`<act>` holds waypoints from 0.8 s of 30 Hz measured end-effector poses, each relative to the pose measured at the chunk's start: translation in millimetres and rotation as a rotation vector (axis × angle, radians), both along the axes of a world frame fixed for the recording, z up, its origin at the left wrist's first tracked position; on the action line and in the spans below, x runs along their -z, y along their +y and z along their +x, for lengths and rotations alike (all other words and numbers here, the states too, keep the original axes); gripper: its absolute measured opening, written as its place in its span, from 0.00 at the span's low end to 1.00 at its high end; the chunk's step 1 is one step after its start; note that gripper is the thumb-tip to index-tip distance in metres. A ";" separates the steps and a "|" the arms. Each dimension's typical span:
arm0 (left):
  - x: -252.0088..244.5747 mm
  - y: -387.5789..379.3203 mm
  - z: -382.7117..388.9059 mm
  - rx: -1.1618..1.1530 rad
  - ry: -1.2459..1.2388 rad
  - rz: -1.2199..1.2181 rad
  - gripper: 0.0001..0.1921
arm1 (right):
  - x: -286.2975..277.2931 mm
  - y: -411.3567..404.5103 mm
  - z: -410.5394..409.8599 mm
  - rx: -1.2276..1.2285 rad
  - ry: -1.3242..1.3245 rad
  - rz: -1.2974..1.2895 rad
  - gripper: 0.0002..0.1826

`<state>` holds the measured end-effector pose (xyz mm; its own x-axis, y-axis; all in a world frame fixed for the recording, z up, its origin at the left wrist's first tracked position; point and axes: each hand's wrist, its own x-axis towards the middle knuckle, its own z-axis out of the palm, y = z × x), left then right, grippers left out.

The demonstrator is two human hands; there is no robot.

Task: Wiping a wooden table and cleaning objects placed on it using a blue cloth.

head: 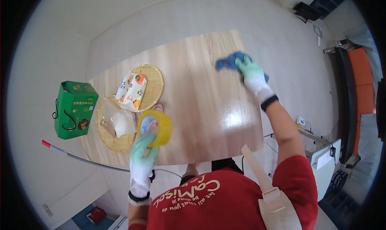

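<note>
My left hand (144,150), in a white glove with green fingers, grips a large roll of yellow packing tape (165,129) at the table's near left. My right hand (251,73), gloved the same way, presses a crumpled blue cloth (226,63) onto the wooden tabletop (193,94) near its far right edge. Left of the tape lies a round woven bamboo tray (119,145) with a clear plastic bag (116,118) on it. Another bamboo tray (154,82) behind it carries a white paper box printed with orange fruit (131,91). A small pinkish thing, partly hidden, shows behind the tape.
A green carton with black cord handles (76,109) stands at the table's left end. A grey rod with a red tip (87,161) runs along the near left edge. Off to the right are an orange and black bench (360,97) and a white cart-like stand (327,166).
</note>
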<state>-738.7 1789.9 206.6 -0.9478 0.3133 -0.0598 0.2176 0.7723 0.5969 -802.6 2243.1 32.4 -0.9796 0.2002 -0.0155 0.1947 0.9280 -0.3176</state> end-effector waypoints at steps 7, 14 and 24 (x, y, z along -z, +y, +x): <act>46.0 103.7 -78.2 0.416 0.152 0.050 0.14 | -26.3 -71.4 270.1 -0.265 -0.261 0.032 0.32; 123.6 231.3 -141.4 0.480 0.185 -0.144 0.12 | -32.7 -101.6 368.4 0.745 -0.374 -1.390 0.16; 126.7 225.2 -119.7 0.375 0.225 -0.064 0.22 | -64.7 -93.7 315.8 0.334 -0.097 -0.980 0.21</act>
<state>-858.4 2015.0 79.8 -0.7609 0.6403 0.1048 0.6090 0.6491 0.4558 -486.8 2149.4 97.1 -0.8624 0.3183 -0.3937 0.4595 0.1659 -0.8725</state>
